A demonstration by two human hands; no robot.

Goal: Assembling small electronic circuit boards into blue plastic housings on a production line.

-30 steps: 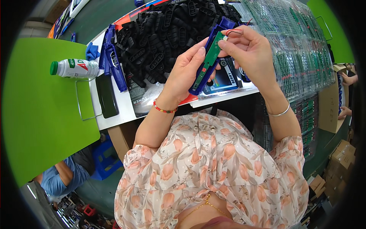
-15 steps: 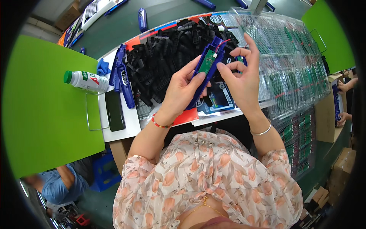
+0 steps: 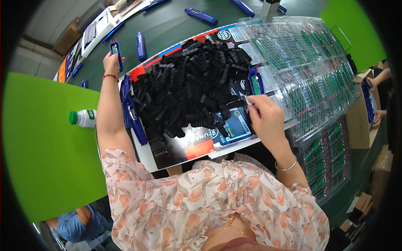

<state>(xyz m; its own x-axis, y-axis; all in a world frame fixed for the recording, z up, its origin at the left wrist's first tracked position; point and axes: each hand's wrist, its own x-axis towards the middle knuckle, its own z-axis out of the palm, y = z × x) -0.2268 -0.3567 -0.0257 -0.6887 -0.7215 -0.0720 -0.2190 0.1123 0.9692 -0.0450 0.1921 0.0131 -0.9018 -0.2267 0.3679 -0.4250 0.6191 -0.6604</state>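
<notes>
My left hand is stretched out to the far left and grips a blue plastic housing with a green circuit board inside. My right hand is at the right end of a pile of black ribbed rubber strips, its thumb and fingers drawn together. Whatever is between those fingers, if anything, is too small to make out. Just beyond them lies a second blue housing, with a green board and a red wire at its top. More blue housing pieces lie along the left side of the pile.
Clear plastic trays of green circuit boards fill the right side. Blue closed devices lie on the green table at the back. A white bottle with a green cap is at left, before a green panel. Another person's hands work at far right.
My left hand has carried the blue housing from the middle to the far left. My right hand has come down and closed beside the pile, and its fingers are no longer spread.
</notes>
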